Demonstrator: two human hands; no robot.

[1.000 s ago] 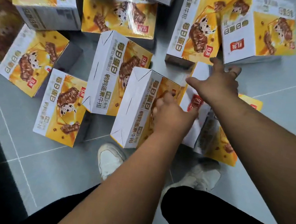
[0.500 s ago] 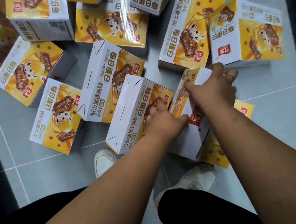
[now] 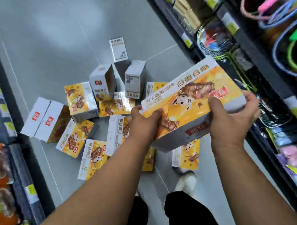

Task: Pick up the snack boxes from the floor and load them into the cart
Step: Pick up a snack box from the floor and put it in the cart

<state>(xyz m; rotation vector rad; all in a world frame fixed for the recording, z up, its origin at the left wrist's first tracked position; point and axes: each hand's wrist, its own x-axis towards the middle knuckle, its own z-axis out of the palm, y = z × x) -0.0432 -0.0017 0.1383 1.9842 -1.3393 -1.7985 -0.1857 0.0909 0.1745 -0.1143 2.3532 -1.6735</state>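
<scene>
Fingers [image 3: 214, 106] of both hands curl round one box [image 3: 194, 100], the left hand [image 3: 143, 121] at its near corner and the right hand [image 3: 228, 124] at its right end, holding it tilted, clear of the floor [image 3: 61, 22]. Other boxes [image 3: 80, 98] lie scattered below. Step in hand: carrying to the cart, which is out of view, so the next move probably calls for turning to find it.

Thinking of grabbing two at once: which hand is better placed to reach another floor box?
Left, probably: the left hand grips the lifted box at the corner over the floor boxes; the right hand grips the end nearer the shelf.
</scene>
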